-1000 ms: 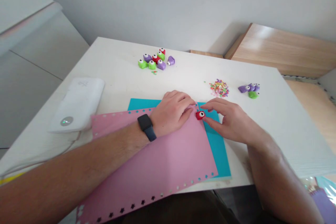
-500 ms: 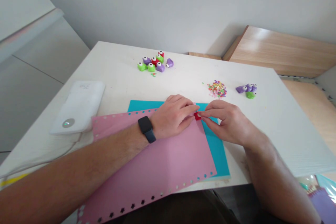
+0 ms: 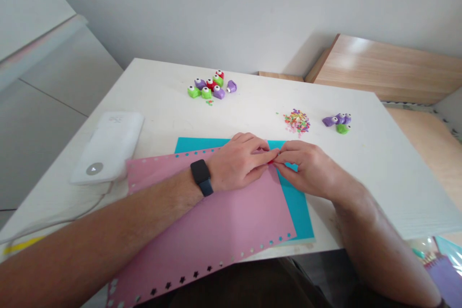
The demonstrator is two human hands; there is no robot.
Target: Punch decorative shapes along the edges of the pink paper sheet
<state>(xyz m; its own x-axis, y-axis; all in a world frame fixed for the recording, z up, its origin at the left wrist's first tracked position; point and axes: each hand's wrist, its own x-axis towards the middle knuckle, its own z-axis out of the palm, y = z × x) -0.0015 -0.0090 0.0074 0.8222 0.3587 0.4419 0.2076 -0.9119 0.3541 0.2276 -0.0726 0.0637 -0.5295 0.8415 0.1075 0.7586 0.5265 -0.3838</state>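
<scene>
Where left hand [image 3: 238, 163] and right hand [image 3: 306, 168] meet, pinching grip on red craft punch [image 3: 270, 162], white table [image 3: 162, 96], wall [image 3: 252, 9] beyond

A pale grey wall [image 3: 231, 9] rises at twelve o'clock behind the white table [image 3: 260, 101]. A light wooden board [image 3: 386, 65] sits at two o'clock; at ten o'clock, probably a white cabinet [image 3: 36, 14] above grey floor tiles [image 3: 46, 130].

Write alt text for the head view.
The left hand and right hand pinch a small red punch at the edge of a star-holed pink sheet lying over a teal sheet. Beyond them, on a white table, sit a punch cluster, confetti and a smaller punch cluster.
</scene>
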